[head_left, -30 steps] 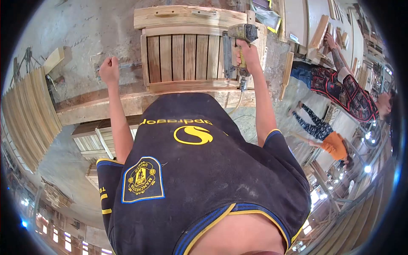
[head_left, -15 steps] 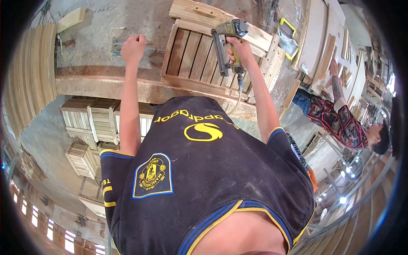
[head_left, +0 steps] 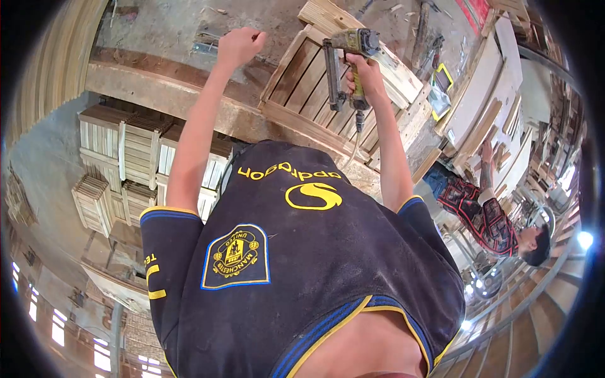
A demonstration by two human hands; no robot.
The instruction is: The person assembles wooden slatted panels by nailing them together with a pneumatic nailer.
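My right hand (head_left: 364,75) is wrapped round the grip of a pneumatic nail gun (head_left: 354,41), with an air hose (head_left: 358,140) running from its handle. Under the nail gun lies a slatted wooden panel (head_left: 304,74) in a frame on the workbench (head_left: 170,88). My left hand (head_left: 241,47) is closed in a fist over the bench, left of the panel and apart from it. Whatever the fist may hold is hidden. Close to that fist, some small metal strips (head_left: 207,45) lie on the bench top.
Stacked wooden slats (head_left: 57,63) stand at the left. Slatted panels (head_left: 120,142) are piled below the bench. A yellow-edged case (head_left: 441,88) lies right of the panel. At the right, another person (head_left: 482,214) reaches over a table with boards (head_left: 482,135).
My left hand has moved right, nearer the panel, still in a fist. My right hand keeps hold of the nail gun above the panel. The whole view has turned somewhat.
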